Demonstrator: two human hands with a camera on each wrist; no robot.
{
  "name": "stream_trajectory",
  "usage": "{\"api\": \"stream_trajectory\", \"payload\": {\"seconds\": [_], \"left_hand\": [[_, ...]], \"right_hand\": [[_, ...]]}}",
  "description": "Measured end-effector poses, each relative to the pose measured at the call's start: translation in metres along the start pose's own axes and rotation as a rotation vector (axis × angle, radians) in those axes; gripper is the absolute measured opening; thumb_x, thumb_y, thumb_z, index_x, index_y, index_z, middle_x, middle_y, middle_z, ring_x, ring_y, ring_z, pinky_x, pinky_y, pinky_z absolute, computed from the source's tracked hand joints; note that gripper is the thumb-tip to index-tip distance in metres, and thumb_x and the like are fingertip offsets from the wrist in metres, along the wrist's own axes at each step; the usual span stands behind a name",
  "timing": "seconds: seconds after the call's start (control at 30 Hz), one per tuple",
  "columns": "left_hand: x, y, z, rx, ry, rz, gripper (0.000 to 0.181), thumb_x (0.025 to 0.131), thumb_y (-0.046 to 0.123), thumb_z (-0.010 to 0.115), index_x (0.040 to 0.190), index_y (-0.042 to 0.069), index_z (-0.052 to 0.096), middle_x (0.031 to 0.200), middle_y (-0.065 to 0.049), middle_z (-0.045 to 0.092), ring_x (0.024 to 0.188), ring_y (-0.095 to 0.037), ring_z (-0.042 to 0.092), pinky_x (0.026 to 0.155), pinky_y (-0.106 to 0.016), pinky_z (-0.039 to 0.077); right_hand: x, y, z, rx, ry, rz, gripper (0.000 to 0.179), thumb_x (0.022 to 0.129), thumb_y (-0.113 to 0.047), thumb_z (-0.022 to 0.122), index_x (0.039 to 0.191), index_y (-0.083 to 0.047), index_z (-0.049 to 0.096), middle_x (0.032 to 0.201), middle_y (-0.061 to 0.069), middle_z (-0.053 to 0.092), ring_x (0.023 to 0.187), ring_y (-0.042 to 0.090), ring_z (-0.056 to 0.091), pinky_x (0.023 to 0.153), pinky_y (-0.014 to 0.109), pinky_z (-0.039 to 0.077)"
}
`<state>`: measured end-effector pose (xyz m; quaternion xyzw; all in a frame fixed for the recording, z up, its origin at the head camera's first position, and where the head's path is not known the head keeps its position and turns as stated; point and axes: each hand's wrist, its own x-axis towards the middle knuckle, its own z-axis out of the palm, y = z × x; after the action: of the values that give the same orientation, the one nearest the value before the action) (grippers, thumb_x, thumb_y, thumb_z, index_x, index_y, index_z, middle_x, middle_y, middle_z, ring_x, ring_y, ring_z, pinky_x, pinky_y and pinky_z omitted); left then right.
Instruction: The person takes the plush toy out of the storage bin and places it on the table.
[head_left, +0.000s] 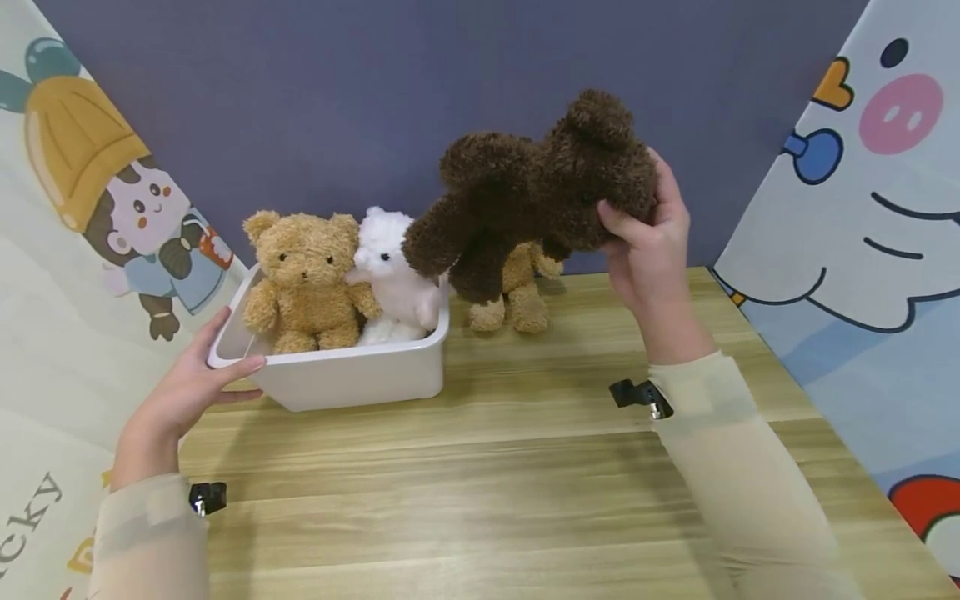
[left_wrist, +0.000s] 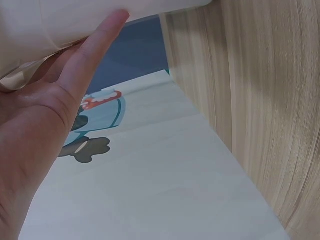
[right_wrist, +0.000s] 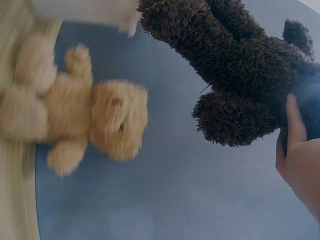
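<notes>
A dark brown teddy bear point(head_left: 495, 200) is held up in the air by my right hand point(head_left: 648, 233), its head gripped between thumb and fingers and its legs pointing left. In the right wrist view, the brown bear point(right_wrist: 250, 75) hangs beside that hand. My left hand point(head_left: 187, 379) holds the left front corner of a white bin point(head_left: 367, 375), thumb along the front rim. Inside the bin sit a light brown teddy bear point(head_left: 311, 275) and a white plush animal point(head_left: 393, 267), side by side.
Another tan teddy bear point(right_wrist: 70, 110) sits right of the bin against the blue-grey back wall point(head_left: 315, 100); in the head view the brown bear mostly hides it. Cartoon-printed panels point(head_left: 862, 275) flank the wood-grain table point(head_left: 480, 500) on both sides.
</notes>
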<state>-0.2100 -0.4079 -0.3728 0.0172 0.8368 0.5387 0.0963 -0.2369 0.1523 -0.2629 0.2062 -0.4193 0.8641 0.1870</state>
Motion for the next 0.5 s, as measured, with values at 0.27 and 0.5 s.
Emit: {"api": "stream_trajectory", "payload": {"seconds": [0.27, 0.5], "left_hand": [[0.002, 0.0, 0.001, -0.001, 0.005, 0.01, 0.107, 0.106, 0.024, 0.068, 0.17, 0.035, -0.017, 0.171, -0.039, -0.002, 0.101, 0.011, 0.061, 0.086, -0.043, 0.071], [0.002, -0.002, -0.001, -0.029, 0.005, 0.023, 0.106, 0.106, 0.02, 0.068, 0.17, 0.035, -0.015, 0.168, -0.042, 0.002, 0.102, 0.01, 0.062, 0.084, -0.042, 0.071]], "right_hand": [[0.005, -0.033, -0.039, -0.14, -0.034, -0.027, 0.058, 0.091, 0.024, 0.064, 0.141, -0.005, 0.062, 0.143, 0.012, 0.054, 0.116, 0.023, 0.057, 0.063, 0.023, 0.058], [0.013, -0.052, -0.072, -0.413, -0.022, 0.003, 0.061, 0.087, 0.027, 0.066, 0.138, -0.007, 0.065, 0.141, 0.006, 0.058, 0.128, 0.019, 0.059, 0.086, 0.021, 0.067]]}}
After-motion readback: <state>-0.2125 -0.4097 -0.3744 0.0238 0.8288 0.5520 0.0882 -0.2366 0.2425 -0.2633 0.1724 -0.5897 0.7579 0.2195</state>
